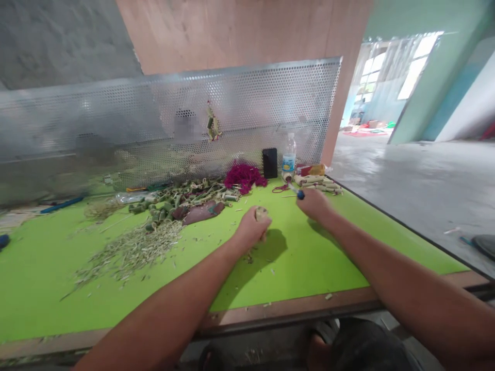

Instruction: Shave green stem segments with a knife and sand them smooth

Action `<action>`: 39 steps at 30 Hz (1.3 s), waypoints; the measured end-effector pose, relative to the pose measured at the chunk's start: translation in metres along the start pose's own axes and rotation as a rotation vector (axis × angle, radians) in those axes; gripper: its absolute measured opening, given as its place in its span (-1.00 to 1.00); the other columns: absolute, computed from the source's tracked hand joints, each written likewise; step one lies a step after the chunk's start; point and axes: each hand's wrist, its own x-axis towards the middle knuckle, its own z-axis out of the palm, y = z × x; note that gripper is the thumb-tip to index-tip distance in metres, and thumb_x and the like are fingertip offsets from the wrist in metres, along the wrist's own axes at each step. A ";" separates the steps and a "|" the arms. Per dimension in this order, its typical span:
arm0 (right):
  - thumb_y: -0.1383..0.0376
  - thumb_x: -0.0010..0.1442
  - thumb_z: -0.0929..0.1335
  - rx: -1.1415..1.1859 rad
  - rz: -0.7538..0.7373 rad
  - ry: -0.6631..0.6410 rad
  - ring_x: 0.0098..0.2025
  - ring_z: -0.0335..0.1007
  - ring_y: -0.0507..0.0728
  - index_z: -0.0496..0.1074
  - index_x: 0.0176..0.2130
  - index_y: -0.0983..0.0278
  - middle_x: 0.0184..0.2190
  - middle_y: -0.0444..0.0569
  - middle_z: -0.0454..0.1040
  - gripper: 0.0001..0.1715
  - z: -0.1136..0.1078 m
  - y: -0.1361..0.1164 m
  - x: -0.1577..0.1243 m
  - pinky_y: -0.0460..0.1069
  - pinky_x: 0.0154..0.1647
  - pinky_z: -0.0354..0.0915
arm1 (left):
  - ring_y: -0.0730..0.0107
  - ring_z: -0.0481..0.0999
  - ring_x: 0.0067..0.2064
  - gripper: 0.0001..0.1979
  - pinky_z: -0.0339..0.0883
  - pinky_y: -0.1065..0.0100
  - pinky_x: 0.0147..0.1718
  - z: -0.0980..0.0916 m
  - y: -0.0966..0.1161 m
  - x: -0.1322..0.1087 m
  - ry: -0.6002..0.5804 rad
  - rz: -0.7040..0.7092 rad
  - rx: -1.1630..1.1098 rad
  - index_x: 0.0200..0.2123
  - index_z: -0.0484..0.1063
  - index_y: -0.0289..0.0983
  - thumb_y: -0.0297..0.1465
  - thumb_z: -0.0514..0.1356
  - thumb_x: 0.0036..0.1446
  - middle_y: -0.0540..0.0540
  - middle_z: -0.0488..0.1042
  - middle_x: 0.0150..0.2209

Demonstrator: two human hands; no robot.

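My left hand (250,229) is closed round a short pale bamboo piece (261,213), held upright just above the green table top (317,257). Further right, my right hand (314,203) is closed on a small tool with a blue handle end (299,194) that sticks out towards the back. The two hands are a short way apart, near the middle of the table. Small chips lie under my left hand.
A heap of cut green bamboo rings (181,198) and a spread of thin slivers (131,250) lie at the left. Magenta thread (243,176), a dark phone (269,163), a water bottle (289,154) and bamboo tubes (319,183) stand by the perforated metal screen (154,118).
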 end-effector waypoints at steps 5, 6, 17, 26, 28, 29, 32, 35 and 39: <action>0.26 0.11 0.25 -0.049 -0.356 -0.053 -0.43 0.36 0.10 0.48 -0.26 0.26 -0.40 0.01 0.53 -0.74 0.016 -0.040 -0.028 -0.06 -0.47 0.05 | 0.56 0.28 -0.68 -0.62 0.14 0.54 -0.73 -0.013 -0.005 0.013 0.017 -0.005 -0.205 -0.07 0.22 -0.25 -0.47 0.19 0.01 0.15 0.26 -0.57; 0.26 0.12 0.24 -0.074 -0.373 -0.060 -0.43 0.36 0.11 0.49 -0.25 0.25 -0.39 0.01 0.53 -0.73 0.016 -0.044 -0.031 -0.05 -0.46 0.05 | 0.55 0.31 -0.66 -0.60 0.18 0.54 -0.71 -0.013 -0.005 0.012 -0.013 -0.008 -0.234 -0.06 0.21 -0.25 -0.49 0.19 -0.01 0.14 0.27 -0.56; 0.28 0.14 0.21 -0.174 -0.436 -0.084 -0.43 0.39 0.11 0.46 -0.26 0.20 -0.39 -0.02 0.55 -0.74 0.008 -0.050 -0.041 -0.05 -0.46 0.07 | 0.43 0.44 -0.64 -0.83 0.36 0.42 -0.63 -0.010 0.000 0.010 -0.080 0.016 -0.145 -0.31 0.21 -0.27 -0.49 0.16 0.01 0.09 0.35 -0.61; 0.28 0.16 0.21 -0.165 -0.409 -0.057 -0.38 0.44 0.14 0.45 -0.25 0.21 -0.36 -0.02 0.55 -0.74 0.002 -0.057 -0.048 -0.05 -0.44 0.12 | 0.55 0.19 -0.77 -0.86 0.02 0.53 -0.77 -0.011 -0.005 0.012 -0.062 0.085 0.010 -0.31 0.19 -0.23 -0.43 0.13 0.06 0.20 0.21 -0.73; 0.28 0.17 0.20 -0.162 -0.395 -0.053 -0.39 0.43 0.13 0.45 -0.24 0.22 -0.35 -0.02 0.55 -0.73 0.000 -0.058 -0.049 -0.04 -0.44 0.12 | 0.56 0.15 -0.77 -0.85 -0.02 0.53 -0.77 -0.009 -0.006 0.011 -0.057 0.069 -0.014 -0.31 0.17 -0.22 -0.42 0.13 0.05 0.21 0.19 -0.73; 0.29 0.17 0.20 -0.164 -0.392 -0.050 -0.38 0.43 0.13 0.45 -0.23 0.22 -0.35 -0.01 0.55 -0.73 -0.001 -0.058 -0.049 -0.04 -0.43 0.12 | 0.57 0.13 -0.77 -0.84 -0.04 0.52 -0.77 -0.008 -0.005 0.011 -0.060 0.062 -0.037 -0.31 0.16 -0.22 -0.42 0.13 0.05 0.22 0.17 -0.73; 0.29 0.17 0.21 -0.165 -0.383 -0.058 -0.35 0.43 0.13 0.46 -0.22 0.23 -0.33 0.01 0.55 -0.73 -0.003 -0.059 -0.050 -0.04 -0.39 0.13 | 0.58 0.10 -0.77 -0.83 -0.07 0.52 -0.78 -0.005 -0.003 0.007 -0.070 0.046 -0.088 -0.31 0.15 -0.21 -0.40 0.14 0.06 0.22 0.17 -0.71; 0.27 0.17 0.22 -0.159 -0.381 -0.089 -0.34 0.43 0.13 0.46 -0.22 0.22 -0.32 0.01 0.56 -0.74 -0.003 -0.059 -0.050 -0.04 -0.38 0.13 | 0.57 0.15 -0.76 -0.80 -0.04 0.52 -0.77 -0.005 -0.001 0.004 -0.037 0.046 -0.048 -0.31 0.15 -0.21 -0.43 0.16 0.02 0.21 0.18 -0.70; 0.26 0.16 0.24 -0.142 -0.395 -0.101 -0.34 0.43 0.13 0.47 -0.22 0.22 -0.32 0.02 0.56 -0.75 -0.001 -0.059 -0.050 -0.05 -0.40 0.11 | 0.50 0.29 -0.73 -0.80 0.05 0.51 -0.74 -0.005 -0.002 0.003 -0.017 0.041 -0.012 -0.33 0.16 -0.22 -0.44 0.18 0.01 0.17 0.27 -0.67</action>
